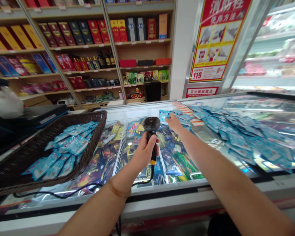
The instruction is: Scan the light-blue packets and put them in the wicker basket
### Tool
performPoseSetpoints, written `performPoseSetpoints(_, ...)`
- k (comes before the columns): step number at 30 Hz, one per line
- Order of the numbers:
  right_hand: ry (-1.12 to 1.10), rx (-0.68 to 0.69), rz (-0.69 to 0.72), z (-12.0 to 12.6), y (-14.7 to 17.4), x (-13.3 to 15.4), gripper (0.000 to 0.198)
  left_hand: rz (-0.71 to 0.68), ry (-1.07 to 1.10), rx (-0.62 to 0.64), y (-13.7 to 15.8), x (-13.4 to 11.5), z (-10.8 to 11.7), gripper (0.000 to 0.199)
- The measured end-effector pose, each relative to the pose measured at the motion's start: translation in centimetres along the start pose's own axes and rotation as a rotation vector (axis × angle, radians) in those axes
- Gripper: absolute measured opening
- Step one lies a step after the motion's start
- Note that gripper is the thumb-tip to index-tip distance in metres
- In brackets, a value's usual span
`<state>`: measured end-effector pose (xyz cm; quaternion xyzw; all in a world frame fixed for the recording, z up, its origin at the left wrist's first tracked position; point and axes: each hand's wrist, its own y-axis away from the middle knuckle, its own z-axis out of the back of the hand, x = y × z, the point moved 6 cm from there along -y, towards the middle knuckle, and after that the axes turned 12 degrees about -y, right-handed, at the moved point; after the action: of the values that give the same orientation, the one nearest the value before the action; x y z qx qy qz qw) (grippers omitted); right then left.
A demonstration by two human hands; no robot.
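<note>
My left hand (147,150) is wrapped round the handle of a black barcode scanner (151,124), held upright over the glass top of a freezer. Farther out and to the right, my right hand (174,122) pinches a small blue packet (164,115) by its edge, just beyond the scanner's head. Many similar blue packets (236,127) lie spread in a heap on the glass at the right. More of them (70,144) rest in a brown wicker basket (94,139) on the left. The scanner's black cable (86,187) trails leftward below the basket.
Under the glass, the chest freezer (147,190) holds colourful frozen packs between white wire dividers (120,147). Shelves (142,42) with boxed bottles stand behind it. A red and yellow poster (217,39) hangs on the wall. Refrigerated shelving (277,55) is at the right.
</note>
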<state>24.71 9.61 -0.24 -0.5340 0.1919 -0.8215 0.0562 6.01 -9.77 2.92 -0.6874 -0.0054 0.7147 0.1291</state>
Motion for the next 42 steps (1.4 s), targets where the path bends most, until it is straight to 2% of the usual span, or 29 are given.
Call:
performPoseSetpoints(3, -0.305, 0.100, -0.077, -0.9, 0.4, 0.3, 0.012, -0.006, -0.007, 0.009, 0.1, -0.2, -0.2, 0.055)
performPoseSetpoints(7, -0.784, 0.215, -0.205, -2.6, 1.1, 1.8, 0.035, 0.003, -0.057, 0.031, 0.4, -0.3, -0.5, 0.053)
performPoseSetpoints(11, -0.973, 0.282, -0.232, -3.3, 1.2, 3.5, 0.044, -0.022, -0.133, 0.092, 0.7, -0.1, -1.0, 0.049)
performPoseSetpoints(19, -1.051, 0.340, -0.152, -2.7, 0.8, 5.2, 0.040, -0.020, -0.210, 0.128, 0.7, 0.5, -1.6, 0.042)
performPoseSetpoints(37, -0.982, 0.248, -0.214, -2.2, 1.5, 5.3, 0.035, -0.042, -0.238, 0.082, 0.3, 0.8, -1.2, 0.039)
performPoseSetpoints(40, -0.955, 0.145, -0.306, -3.1, 2.1, 4.6, 0.028, -0.030, -0.194, -0.016, -0.2, 0.5, -0.1, 0.042)
performPoseSetpoints(42, -0.927, 0.049, -0.359, -4.3, 2.5, 4.4, 0.021, -0.021, -0.145, -0.189, -0.6, -0.3, 2.0, 0.042)
